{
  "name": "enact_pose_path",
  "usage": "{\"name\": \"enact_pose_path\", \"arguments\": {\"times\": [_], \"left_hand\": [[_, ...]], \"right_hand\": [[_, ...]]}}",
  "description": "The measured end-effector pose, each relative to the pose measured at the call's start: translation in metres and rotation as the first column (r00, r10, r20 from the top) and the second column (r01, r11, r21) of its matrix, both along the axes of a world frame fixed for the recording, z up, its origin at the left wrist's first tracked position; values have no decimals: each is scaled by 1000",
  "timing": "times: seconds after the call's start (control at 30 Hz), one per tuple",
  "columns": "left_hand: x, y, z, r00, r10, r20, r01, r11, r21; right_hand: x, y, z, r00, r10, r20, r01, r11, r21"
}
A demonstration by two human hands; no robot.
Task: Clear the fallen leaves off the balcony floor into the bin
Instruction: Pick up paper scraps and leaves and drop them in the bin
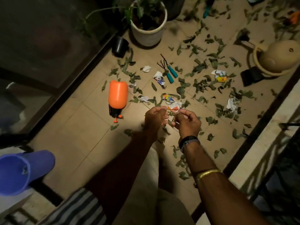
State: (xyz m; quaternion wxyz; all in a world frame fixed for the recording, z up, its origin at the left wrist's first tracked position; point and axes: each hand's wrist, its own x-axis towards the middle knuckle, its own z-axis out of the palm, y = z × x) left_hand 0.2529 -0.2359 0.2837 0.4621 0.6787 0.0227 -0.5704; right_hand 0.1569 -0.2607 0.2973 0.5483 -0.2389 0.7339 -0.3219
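Several green fallen leaves [202,83] lie scattered over the beige tiled balcony floor [78,127], thickest in the middle and to the right. My left hand [155,118] and my right hand [187,122] hover close together above the floor. Between their fingertips they pinch a crumpled orange-and-white paper scrap [174,108]. A blue bin [21,172] stands at the lower left, its mouth facing me, with a small scrap inside.
An orange spray bottle [117,95] lies on its side left of my hands. Teal-handled garden tools [170,73], crumpled paper bits [220,75], a white plant pot [148,21], a small black pot [120,46] and a beige pot [276,57] occupy the floor. A glass door bounds the left.
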Motion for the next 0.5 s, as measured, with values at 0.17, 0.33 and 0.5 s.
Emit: {"name": "enact_pose_path", "arguments": {"times": [0.17,0.33,0.5], "left_hand": [[7,-57,-27,993,-110,-31,111,993,49],[3,-97,-60,996,-61,-61,68,990,120],[-7,-134,-109,998,62,1,-61,985,160]], "right_hand": [[-1,-61,-25,1000,0,-2,0,1000,23],[-14,-104,-64,995,84,-61,-79,993,83],[-35,-147,-124,956,275,-100,-258,954,153]]}}
